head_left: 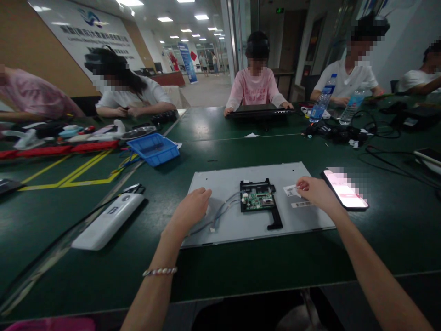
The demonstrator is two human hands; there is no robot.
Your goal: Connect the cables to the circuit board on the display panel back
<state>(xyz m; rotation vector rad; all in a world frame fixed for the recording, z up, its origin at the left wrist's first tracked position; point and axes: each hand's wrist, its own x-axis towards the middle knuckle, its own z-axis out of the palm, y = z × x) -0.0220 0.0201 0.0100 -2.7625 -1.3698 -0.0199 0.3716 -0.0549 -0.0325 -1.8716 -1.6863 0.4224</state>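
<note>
A flat grey metal display panel (pixel 227 181) lies on the table before me. Mounted at its middle is a green circuit board (pixel 258 200) in a black plastic bracket (pixel 275 219). Thin grey cables (pixel 220 212) run from the board leftward, a white plug at one end. My left hand (pixel 192 208) rests over the panel's left side with fingers curled together; what they hold, if anything, is hidden. My right hand (pixel 317 194) pinches the right edge of a small white label (pixel 290 191) above the panel's right part. Just below it, a barcode sticker (pixel 301 204) is on the panel.
Right of the panel lies a lit phone (pixel 346 189). To the left are a white power bank (pixel 108 220) with a black cable and a blue tray (pixel 155 149). Water bottles (pixel 324 99) and black cables stand back right. Several people sit around the table, one holding a black screen (pixel 260 111).
</note>
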